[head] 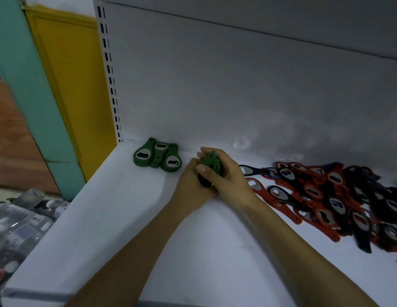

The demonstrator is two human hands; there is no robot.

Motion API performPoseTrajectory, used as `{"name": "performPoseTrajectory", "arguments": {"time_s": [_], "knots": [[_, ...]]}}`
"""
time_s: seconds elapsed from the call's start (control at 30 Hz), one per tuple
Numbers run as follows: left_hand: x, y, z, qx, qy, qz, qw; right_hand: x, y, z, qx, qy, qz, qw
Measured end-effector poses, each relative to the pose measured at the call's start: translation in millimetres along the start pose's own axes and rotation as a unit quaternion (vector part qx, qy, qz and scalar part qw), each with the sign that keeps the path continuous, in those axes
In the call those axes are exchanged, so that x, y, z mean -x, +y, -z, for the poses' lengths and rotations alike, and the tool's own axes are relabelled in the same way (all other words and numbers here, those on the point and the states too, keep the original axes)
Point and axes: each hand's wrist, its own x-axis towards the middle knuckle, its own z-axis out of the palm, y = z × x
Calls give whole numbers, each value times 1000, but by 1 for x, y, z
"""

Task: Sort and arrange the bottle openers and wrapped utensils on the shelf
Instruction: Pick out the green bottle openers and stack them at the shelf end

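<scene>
Green openers (pixel 212 163) mostly hidden in gripping hands (pixel 226 177), red-black pile (pixel 339 200) cropped

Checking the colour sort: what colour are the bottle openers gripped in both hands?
Green. The held openers show best in the head view.

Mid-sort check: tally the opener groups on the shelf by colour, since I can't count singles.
Green set in the back corner: 1
Green bundle gripped by left hand and right hand: 1
Mixed red and black pile: 1
Total: 3 groups
</scene>
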Motion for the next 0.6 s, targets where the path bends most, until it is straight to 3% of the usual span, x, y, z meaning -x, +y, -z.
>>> {"name": "performPoseTrajectory", "arguments": {"time_s": [0.07, 0.17, 0.37, 0.5, 0.6], "knots": [[1, 1, 0, 6, 26, -5, 1000, 0, 3, -4, -57, 9, -10, 998], [0, -3, 0, -78, 57, -28, 995, 0, 8, -3, -115, 16, -11, 993], [4, -3, -2, -168, 42, -41, 984, 3, 13, -1, -113, -1, -27, 993], [5, -3, 1, -102, 50, -25, 993, 2, 14, 6, -179, -6, -58, 982], [5, -1, 2, -76, 14, -19, 997, 4, 16, 3, -272, 11, -90, 958]]}}
